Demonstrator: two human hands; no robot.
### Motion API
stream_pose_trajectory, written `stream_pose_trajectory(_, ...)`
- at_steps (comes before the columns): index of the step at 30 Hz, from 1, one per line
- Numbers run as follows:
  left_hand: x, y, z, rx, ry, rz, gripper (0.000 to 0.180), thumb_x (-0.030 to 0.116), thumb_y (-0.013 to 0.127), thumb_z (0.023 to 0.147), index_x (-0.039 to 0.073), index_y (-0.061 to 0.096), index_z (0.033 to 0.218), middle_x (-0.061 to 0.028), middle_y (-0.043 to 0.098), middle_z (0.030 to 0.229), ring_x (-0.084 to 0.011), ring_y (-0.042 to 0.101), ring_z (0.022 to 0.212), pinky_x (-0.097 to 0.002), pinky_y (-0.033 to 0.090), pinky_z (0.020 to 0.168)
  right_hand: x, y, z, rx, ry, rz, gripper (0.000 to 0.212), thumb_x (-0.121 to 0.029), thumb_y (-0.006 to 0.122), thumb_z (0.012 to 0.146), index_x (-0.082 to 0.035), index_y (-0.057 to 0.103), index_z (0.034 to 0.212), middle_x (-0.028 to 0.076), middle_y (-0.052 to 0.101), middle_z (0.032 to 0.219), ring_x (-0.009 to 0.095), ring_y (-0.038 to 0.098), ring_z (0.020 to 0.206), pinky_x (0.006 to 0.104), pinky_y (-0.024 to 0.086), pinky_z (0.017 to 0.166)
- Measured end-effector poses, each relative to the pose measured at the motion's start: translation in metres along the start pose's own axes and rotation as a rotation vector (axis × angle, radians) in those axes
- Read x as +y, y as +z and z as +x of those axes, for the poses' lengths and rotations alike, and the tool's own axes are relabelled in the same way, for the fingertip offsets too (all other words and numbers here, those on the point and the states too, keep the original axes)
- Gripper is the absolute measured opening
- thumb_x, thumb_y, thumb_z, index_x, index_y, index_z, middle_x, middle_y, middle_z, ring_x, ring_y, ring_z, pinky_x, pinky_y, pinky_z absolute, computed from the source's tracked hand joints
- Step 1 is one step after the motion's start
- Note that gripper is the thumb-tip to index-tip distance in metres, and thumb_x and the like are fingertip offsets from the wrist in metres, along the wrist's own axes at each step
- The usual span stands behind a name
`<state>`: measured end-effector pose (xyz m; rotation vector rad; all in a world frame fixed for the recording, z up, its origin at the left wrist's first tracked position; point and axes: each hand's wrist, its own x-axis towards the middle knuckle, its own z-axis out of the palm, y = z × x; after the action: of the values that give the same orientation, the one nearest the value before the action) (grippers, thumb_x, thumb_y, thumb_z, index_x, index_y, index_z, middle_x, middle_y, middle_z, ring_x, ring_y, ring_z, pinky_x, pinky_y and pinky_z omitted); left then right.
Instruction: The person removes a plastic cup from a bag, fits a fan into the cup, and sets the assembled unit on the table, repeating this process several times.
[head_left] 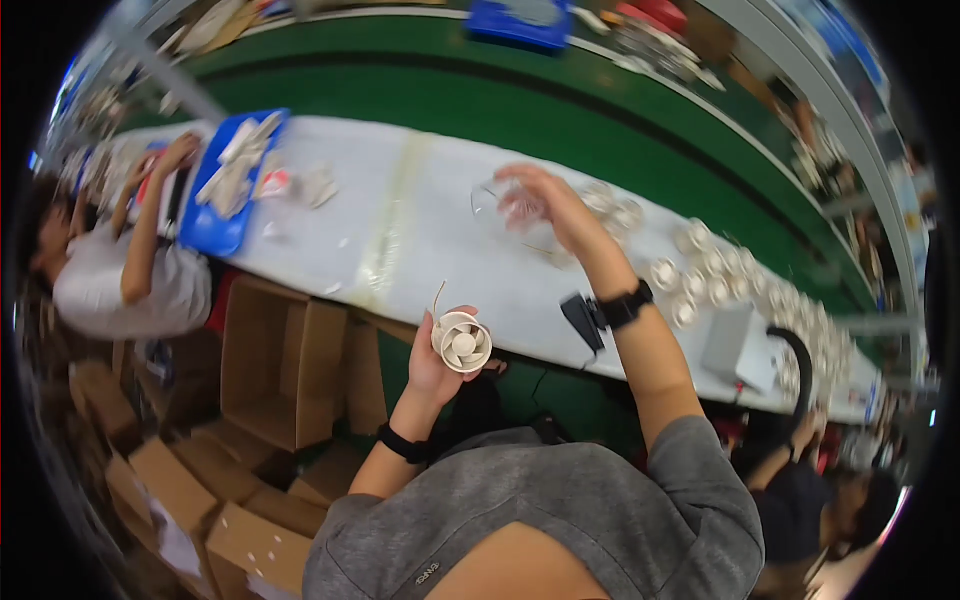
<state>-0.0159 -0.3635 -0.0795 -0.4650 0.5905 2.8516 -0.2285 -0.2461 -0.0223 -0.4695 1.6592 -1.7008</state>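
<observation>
My left hand (430, 365) is closed round a small white fan (464, 342), held in front of my body near the table's front edge. Its blades and round hub face up, and a thin wire (439, 298) sticks up from its side. Over the table, my right hand (545, 200) reaches out to the far right, its fingers smeared by motion. A see-through, crinkled-looking piece (520, 210) shows at those fingertips; whether it is gripped I cannot tell. Just right of this hand stand several white fans (612, 212).
More white fans (710, 275) crowd the right of the white-topped table (340, 250), near a grey box (740, 348). A blue tray (215, 228) with white parts lies left. Cardboard boxes (270, 360) stand below. Co-workers sit at left (130, 290) and lower right (800, 510).
</observation>
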Motion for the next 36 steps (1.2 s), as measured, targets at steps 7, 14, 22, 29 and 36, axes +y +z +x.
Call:
stream_pose_trajectory(7, -0.133, 0.056, 0.065, -0.201, -0.645, 0.274, 0.059, 0.053, 0.016, 0.085, 0.005, 0.049, 0.098, -0.0129, 0.053, 0.074, -0.0179, 0.045, 0.05, -0.025, 0.032, 0.038, 0.072, -0.035, -0.32, 0.189, -0.211, 0.821, 0.061, -0.051, 0.02, 0.085, 0.004, 0.048, 0.094, 0.024, 0.053, 0.072, 0.021, 0.049, 0.049, 0.0213, 0.04, 0.044)
stream_pose_trajectory(14, -0.334, 0.076, 0.067, -0.097, -1.254, 0.492, 0.048, 0.046, 0.022, 0.086, 0.007, 0.05, 0.09, -0.0147, 0.052, 0.073, -0.0175, 0.042, 0.048, -0.0236, 0.029, 0.037, 0.158, 0.059, -0.493, 0.825, -0.456, 1.174, 0.061, -0.05, 0.021, 0.086, 0.004, 0.047, 0.095, 0.025, 0.052, 0.071, 0.022, 0.049, 0.053, 0.0256, 0.041, 0.047)
stream_pose_trajectory(22, -0.495, 0.054, 0.086, 0.082, -1.394, 0.483, 0.036, 0.035, 0.027, 0.08, 0.006, 0.049, 0.086, -0.0134, 0.049, 0.067, -0.015, 0.036, 0.042, -0.0202, 0.024, 0.032, 0.192, 0.079, -0.561, 1.033, -0.599, 1.229, 0.058, -0.049, 0.025, 0.086, 0.004, 0.046, 0.096, 0.026, 0.051, 0.073, 0.023, 0.05, 0.055, 0.0261, 0.042, 0.049)
stream_pose_trajectory(29, -0.543, 0.035, 0.078, 0.081, -1.356, 0.659, 0.036, 0.034, 0.028, 0.079, 0.007, 0.05, 0.08, -0.0111, 0.048, 0.061, -0.014, 0.036, 0.041, -0.0201, 0.022, 0.032, 0.207, 0.073, -0.609, 1.096, -0.658, 1.271, 0.055, -0.046, 0.022, 0.087, 0.002, 0.046, 0.096, 0.023, 0.053, 0.076, 0.017, 0.048, 0.052, 0.0235, 0.04, 0.051)
stream_pose_trajectory(36, -0.564, 0.038, 0.074, -0.177, -0.743, 1.267, 0.032, 0.03, 0.031, 0.081, 0.007, 0.053, 0.077, -0.0085, 0.049, 0.055, -0.0215, 0.044, 0.044, -0.0289, 0.033, 0.039, 0.212, 0.061, -0.625, 1.134, -0.626, 1.239, 0.055, -0.046, 0.022, 0.087, 0.002, 0.046, 0.095, 0.023, 0.053, 0.075, 0.016, 0.048, 0.051, 0.0235, 0.039, 0.05)
